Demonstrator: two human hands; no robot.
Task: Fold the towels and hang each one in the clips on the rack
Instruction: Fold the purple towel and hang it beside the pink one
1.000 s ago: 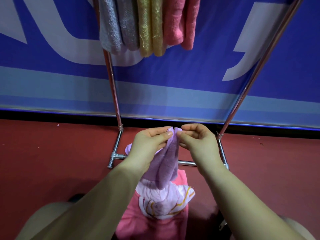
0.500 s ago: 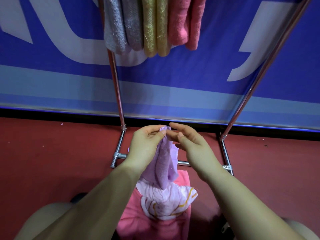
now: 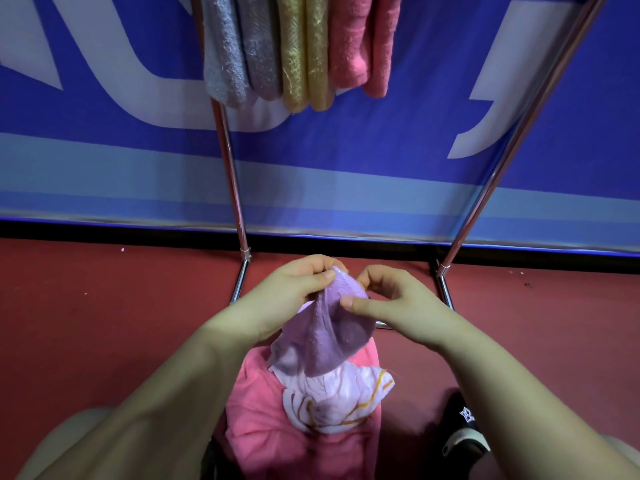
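Observation:
A lilac towel point(image 3: 332, 334) hangs bunched between my two hands in the lower middle of the view. My left hand point(image 3: 294, 289) pinches its top corner between thumb and fingers. My right hand point(image 3: 391, 303) pinches the upper edge just to the right, thumb on the near side. Below them lie a pink towel point(image 3: 277, 420) and a white towel with yellow lines point(image 3: 332, 396) in a heap. A chrome rack point(image 3: 232, 181) stands in front, with a grey towel point(image 3: 239, 46), a gold towel point(image 3: 304, 53) and a pink hung towel point(image 3: 363, 39) folded at its top. The clips are out of view.
The rack's right pole point(image 3: 512, 140) slants up to the right and its base bars point(image 3: 239, 282) rest on red carpet point(image 3: 104, 323). A blue and white banner point(image 3: 346, 174) fills the wall behind. A black shoe point(image 3: 464, 431) shows at the lower right.
My right hand has shifted from touching fingertips at the towel's top corner to pinching the upper edge a little further right. The top of the towel has spread slightly.

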